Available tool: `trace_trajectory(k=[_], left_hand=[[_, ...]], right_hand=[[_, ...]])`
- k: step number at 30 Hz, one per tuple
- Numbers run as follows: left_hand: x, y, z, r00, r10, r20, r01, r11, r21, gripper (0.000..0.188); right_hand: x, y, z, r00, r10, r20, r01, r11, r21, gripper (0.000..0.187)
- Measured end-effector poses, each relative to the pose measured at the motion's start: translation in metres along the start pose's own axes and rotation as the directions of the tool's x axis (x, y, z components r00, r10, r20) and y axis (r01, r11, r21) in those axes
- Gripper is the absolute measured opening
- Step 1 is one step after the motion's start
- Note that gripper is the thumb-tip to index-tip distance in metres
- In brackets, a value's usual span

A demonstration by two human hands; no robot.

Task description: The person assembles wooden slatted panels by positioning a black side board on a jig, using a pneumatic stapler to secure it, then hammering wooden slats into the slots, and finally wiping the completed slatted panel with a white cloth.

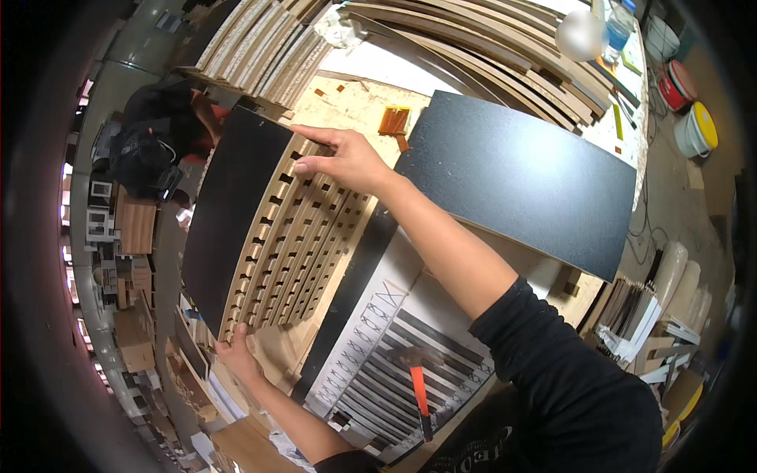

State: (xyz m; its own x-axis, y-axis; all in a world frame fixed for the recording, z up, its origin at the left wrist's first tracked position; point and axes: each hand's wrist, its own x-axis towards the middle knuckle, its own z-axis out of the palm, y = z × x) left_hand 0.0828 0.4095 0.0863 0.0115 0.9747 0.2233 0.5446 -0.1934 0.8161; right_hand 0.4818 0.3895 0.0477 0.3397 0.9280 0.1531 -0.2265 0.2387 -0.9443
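A black-faced panel (236, 189) with a notched wooden edge lies on top of a stack of similar notched boards (303, 244) at the left of the worktable. My right hand (343, 162) grips its far corner, thumb against the notched edge and index finger stretched along the end. At the near corner, my left hand (240, 359) has its thumb up on the edge; the fingers below are partly hidden. Right of the stack, a hammer (419, 394) with an orange and black handle rests on a white panel with dark stripes (430, 347).
Another dark panel (520, 173) lies to the right, beyond my right forearm. Long boards (473, 55) are piled at the back, near a clear bottle (619, 31). Amber pieces (394, 121) lie on the tabletop. A person in dark clothes (150, 134) bends close to the stack's left side. Buckets (694, 130) stand at right.
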Motion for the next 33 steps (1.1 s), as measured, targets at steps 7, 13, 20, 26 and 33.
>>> trace_trajectory(k=[7,13,20,26,33], left_hand=[[-0.008,0.01,0.014,0.996,0.039,-0.076,-0.041,0.999,-0.028,0.035],[-0.019,-0.017,0.022,0.987,-0.158,0.016,0.152,0.969,0.194,0.029],[-0.011,-0.036,0.022,0.987,-0.152,-0.041,0.155,0.984,0.085,0.038],[-0.006,-0.036,0.019,0.977,-0.214,-0.004,0.212,0.962,0.17,0.034],[0.0,-0.036,0.017,0.979,-0.197,0.053,0.196,0.98,0.02,0.034]], right_hand=[[0.001,0.016,-0.003,0.955,-0.286,-0.079,0.258,0.931,-0.259,0.066],[-0.002,0.021,-0.013,0.955,-0.296,-0.013,0.25,0.826,-0.505,0.081],[-0.006,0.025,-0.019,0.994,-0.112,0.004,0.097,0.84,-0.535,0.083],[-0.005,0.024,-0.021,0.997,-0.075,0.014,0.07,0.831,-0.552,0.084],[-0.003,0.023,-0.021,0.996,-0.089,0.02,0.085,0.824,-0.561,0.085]])
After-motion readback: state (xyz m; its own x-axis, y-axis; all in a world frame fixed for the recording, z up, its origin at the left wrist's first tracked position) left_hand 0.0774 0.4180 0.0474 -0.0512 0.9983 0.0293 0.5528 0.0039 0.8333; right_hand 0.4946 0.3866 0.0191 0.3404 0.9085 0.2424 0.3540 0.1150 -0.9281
